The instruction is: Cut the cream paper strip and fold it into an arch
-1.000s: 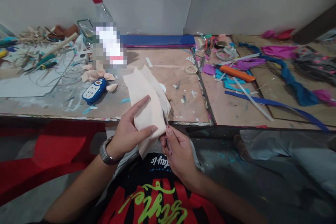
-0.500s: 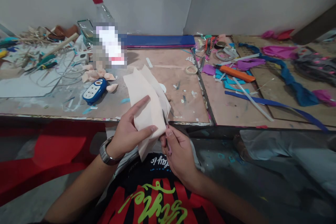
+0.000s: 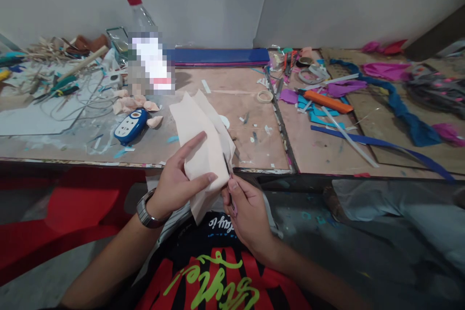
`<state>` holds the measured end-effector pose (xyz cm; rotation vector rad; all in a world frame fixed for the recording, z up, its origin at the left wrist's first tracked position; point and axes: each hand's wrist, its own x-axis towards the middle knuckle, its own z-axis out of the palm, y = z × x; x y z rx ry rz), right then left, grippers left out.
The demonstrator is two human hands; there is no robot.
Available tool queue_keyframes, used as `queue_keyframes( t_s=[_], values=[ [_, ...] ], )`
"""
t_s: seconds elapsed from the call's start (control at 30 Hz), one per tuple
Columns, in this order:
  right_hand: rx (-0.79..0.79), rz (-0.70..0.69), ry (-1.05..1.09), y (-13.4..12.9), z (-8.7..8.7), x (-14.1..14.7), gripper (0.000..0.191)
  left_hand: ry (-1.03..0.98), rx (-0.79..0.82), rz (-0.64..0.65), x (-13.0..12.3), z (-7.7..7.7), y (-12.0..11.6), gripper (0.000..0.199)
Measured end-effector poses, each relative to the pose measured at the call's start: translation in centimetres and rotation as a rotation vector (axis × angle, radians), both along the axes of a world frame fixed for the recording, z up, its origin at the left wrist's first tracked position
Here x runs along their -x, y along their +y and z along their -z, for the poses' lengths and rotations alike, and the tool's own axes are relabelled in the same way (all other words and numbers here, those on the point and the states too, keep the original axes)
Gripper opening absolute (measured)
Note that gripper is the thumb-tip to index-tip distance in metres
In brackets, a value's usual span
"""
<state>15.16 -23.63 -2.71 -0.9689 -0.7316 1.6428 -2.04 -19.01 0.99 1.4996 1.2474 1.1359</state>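
My left hand (image 3: pixel 183 179) grips a folded sheet of pale peach paper (image 3: pixel 203 135), thumb and forefinger lying on top of it and the other fingers hidden underneath. The paper is held tilted just over the table's front edge. In my right hand (image 3: pixel 249 203) is a small pair of scissors (image 3: pixel 233 207) with pinkish handles. Their dark blade lies along the paper's right folded edge, near its lower corner. How far the blades are apart, I cannot tell.
A blue-and-white power socket (image 3: pixel 131 126) and crumpled peach paper pieces (image 3: pixel 131 102) lie left. Behind stands a red-capped bottle (image 3: pixel 140 12) beside a blurred phone. Rightward are a tape roll (image 3: pixel 265 96), an orange cutter (image 3: pixel 327 101) and blue strips (image 3: pixel 381 147). A red chair (image 3: pixel 83 198) is at left.
Hardly anything differs. Both hands, the paper and the scissors keep nearly the same place, with the scissor blade lying slightly closer along the paper's edge.
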Motion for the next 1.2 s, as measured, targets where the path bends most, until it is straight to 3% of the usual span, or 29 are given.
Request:
queue_keyframes(
  t_s=[1.2],
  values=[
    [0.070, 0.033, 0.023, 0.11, -0.14, 0.02, 0.043, 0.038, -0.001, 0.050, -0.07, 0.10, -0.89, 0.086]
  ],
)
